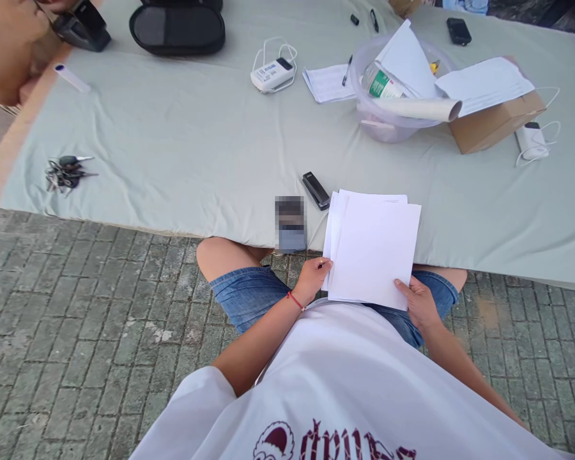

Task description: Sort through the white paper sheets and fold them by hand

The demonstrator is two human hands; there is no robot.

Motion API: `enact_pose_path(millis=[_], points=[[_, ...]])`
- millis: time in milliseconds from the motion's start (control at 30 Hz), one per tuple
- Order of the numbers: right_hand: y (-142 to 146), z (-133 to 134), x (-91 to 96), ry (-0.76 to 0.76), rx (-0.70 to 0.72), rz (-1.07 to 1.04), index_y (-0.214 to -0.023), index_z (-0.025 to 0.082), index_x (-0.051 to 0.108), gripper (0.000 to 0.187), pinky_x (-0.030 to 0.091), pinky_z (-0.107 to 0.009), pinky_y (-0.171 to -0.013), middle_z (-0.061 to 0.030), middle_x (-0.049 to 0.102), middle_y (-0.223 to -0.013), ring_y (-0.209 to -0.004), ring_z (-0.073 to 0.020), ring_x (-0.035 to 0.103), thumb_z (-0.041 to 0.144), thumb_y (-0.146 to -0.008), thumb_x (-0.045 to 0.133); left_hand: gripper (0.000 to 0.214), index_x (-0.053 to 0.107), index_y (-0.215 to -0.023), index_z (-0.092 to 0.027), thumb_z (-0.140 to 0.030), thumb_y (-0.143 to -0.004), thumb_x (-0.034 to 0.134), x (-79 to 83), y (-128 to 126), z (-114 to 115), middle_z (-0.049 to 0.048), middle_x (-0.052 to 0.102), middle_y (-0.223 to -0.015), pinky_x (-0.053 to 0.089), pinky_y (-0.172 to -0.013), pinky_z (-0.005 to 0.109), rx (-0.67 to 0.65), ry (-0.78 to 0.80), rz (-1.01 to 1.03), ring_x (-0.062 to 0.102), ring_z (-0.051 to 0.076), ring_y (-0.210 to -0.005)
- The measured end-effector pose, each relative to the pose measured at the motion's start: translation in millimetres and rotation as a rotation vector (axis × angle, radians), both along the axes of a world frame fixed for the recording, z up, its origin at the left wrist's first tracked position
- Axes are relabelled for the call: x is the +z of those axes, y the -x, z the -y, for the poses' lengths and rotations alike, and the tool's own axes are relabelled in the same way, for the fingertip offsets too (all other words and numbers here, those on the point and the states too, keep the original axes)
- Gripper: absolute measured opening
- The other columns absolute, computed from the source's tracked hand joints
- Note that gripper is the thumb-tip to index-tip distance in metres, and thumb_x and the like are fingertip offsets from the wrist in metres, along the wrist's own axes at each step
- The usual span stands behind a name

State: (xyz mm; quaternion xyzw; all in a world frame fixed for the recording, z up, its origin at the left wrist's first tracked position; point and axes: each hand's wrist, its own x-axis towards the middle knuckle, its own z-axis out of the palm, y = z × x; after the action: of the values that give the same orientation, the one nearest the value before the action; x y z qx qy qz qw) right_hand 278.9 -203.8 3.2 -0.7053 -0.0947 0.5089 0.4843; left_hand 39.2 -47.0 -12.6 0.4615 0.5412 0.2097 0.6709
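A loose stack of white paper sheets (374, 249) lies over the table's front edge and above my lap, its sheets slightly fanned out. My left hand (314, 278), with a red string on the wrist, pinches the stack's left edge. At the lower right corner, my right hand (416, 300) grips the sheets with its thumb on top and its fingers hidden underneath. Just beyond the stack's upper left corner is a black stapler (315, 190). A phone-sized item (291, 223), partly blurred out, rests at the table edge left of the papers.
A clear plastic basin (388, 131) holds a bottle, papers and a cardboard tube. Beside it stands a cardboard box (498, 124) with a sheet on top. A white corded device (272, 75), keys (67, 174) and a black case (177, 29) lie farther left. Another person's arm (14, 51) shows at upper left.
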Motion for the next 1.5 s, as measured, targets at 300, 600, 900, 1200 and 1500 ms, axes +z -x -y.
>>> enact_pose_path(millis=[300, 600, 900, 1200, 1500], points=[[-8.4, 1.5, -7.6, 0.063, 0.04, 0.087, -0.112, 0.027, 0.069, 0.044, 0.061, -0.04, -0.076, -0.0013, 0.076, -0.101, -0.093, -0.0286, 0.071, 0.045, -0.073, 0.078, 0.027, 0.055, -0.062, -0.019, -0.041, -0.068, 0.071, -1.6, -2.9, 0.7, -0.0048, 0.044, -0.058, 0.03, -0.061, 0.027, 0.042, -0.069, -0.1, 0.036, 0.012, -0.06], [-8.9, 1.8, -11.9, 0.05, -0.004, 0.029, -0.109, 0.027, 0.07, 0.043, 0.061, -0.043, -0.081, -0.0019, 0.075, -0.103, -0.093, -0.0289, 0.072, 0.043, -0.07, 0.081, 0.023, 0.052, -0.075, -0.02, -0.041, -0.082, 0.058, -2.7, -1.1, 3.2, -0.0055, 0.043, -0.064, 0.031, -0.061, 0.025, 0.056, -0.079, 0.004, 0.038, 0.011, -0.06], [-20.2, 4.6, -12.4, 0.046, -0.067, 0.079, -0.11, 0.026, 0.07, 0.044, 0.06, -0.044, -0.087, -0.003, 0.074, -0.108, -0.094, -0.0275, 0.072, 0.042, -0.07, 0.081, 0.029, 0.045, -0.103, -0.023, -0.024, -0.079, 0.061, -4.6, -2.1, 3.7, -0.0029, 0.059, -0.077, 0.04, -0.066, 0.026, 0.112, -0.092, 0.044, 0.055, 0.014, -0.067], [-23.6, 1.8, -4.0, 0.028, -0.073, 0.068, -0.115, 0.024, 0.068, 0.051, 0.062, -0.042, -0.081, -0.0053, 0.073, -0.112, -0.096, -0.0286, 0.071, 0.042, -0.069, 0.082, 0.023, 0.071, -0.084, -0.017, -0.034, -0.081, 0.057, 2.5, -3.3, 4.5, 0.0, 0.06, -0.068, 0.038, -0.063, 0.026, 0.011, -0.042, -0.029, 0.05, 0.015, -0.065], [-5.5, -1.6, 7.0, -0.009, 0.036, -0.003, -0.113, 0.024, 0.068, 0.047, 0.061, -0.043, -0.079, -0.0054, 0.075, -0.106, -0.091, -0.0289, 0.072, 0.044, -0.072, 0.08, 0.043, 0.064, -0.07, -0.015, -0.057, -0.078, 0.06, -4.4, -7.4, 7.0, 0.0014, 0.058, -0.065, 0.038, -0.062, 0.027, 0.082, 0.118, 0.118, 0.05, 0.015, -0.066]])
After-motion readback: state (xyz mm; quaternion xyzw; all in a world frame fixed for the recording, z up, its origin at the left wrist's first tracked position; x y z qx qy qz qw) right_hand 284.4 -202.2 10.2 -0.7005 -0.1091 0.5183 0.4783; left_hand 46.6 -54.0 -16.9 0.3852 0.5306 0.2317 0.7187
